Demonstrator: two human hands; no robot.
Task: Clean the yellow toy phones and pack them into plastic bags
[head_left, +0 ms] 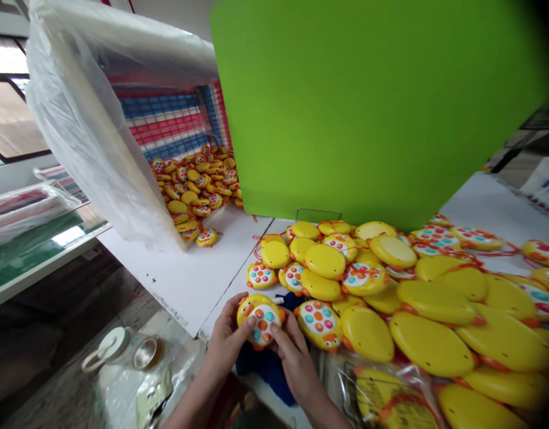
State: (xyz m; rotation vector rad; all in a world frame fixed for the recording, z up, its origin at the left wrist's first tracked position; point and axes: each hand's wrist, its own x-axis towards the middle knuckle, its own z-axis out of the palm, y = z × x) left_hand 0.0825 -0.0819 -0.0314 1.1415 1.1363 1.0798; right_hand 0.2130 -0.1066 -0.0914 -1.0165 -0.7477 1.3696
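Observation:
A yellow duck-shaped toy (262, 319) with a white panel of coloured buttons is gripped between my two hands, button side up. My left hand (227, 333) holds its left edge, with the thumb on the front. On the right edge, my right hand (292, 351) has its fingers wrapped round and its thumb near the buttons. Just to the right lies another duck toy (319, 325), face up. A dark blue cloth (268, 372) is under my hands, partly hidden by them.
Many duck toys (368, 330) are heaped across the right of the white table (221, 262). A green board (346, 113) stands behind them. At back left, a plastic-wrapped crate (109, 119) lies on its side with more toys inside. A clear plastic bag (390, 399) is at front right.

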